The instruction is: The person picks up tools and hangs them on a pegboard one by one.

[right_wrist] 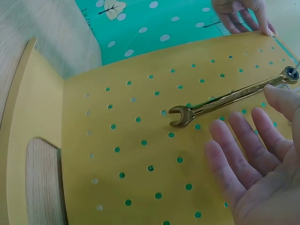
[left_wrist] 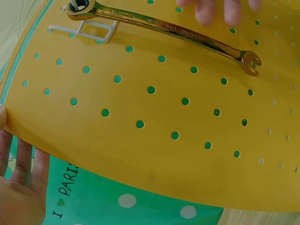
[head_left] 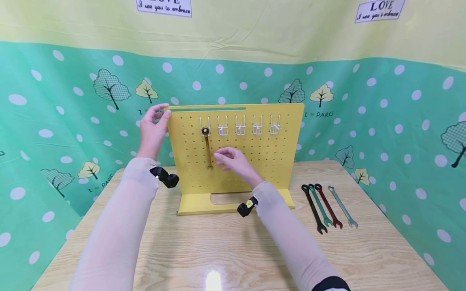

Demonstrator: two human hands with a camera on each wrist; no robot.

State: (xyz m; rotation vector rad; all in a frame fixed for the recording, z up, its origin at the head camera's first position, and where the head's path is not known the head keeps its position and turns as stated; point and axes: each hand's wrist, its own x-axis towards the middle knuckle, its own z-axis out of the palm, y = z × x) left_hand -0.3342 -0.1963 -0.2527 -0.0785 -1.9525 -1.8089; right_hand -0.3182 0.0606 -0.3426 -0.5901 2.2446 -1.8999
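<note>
A yellow pegboard [head_left: 233, 169] stands upright on its base. My left hand [head_left: 153, 131] pinches its upper left corner, thumb in front and fingers behind the edge. From the leftmost white hook hangs a gold combination wrench [head_left: 208, 149], ring end up and open jaw down. My right hand [head_left: 234, 163] is just right of the wrench's shank, palm toward the board, with fingers loosely bent and nothing held. In the right wrist view its thumb [right_wrist: 281, 99] overlaps the wrench near the ring end.
More white hooks [head_left: 240, 126] line the board's top row to the right. On the wooden table [head_left: 204, 250] right of the board lie a black wrench [head_left: 314, 208], a green wrench [head_left: 320, 204], a red wrench [head_left: 329, 206] and a silver wrench [head_left: 343, 206]. A patterned curtain [head_left: 225, 76] hangs behind.
</note>
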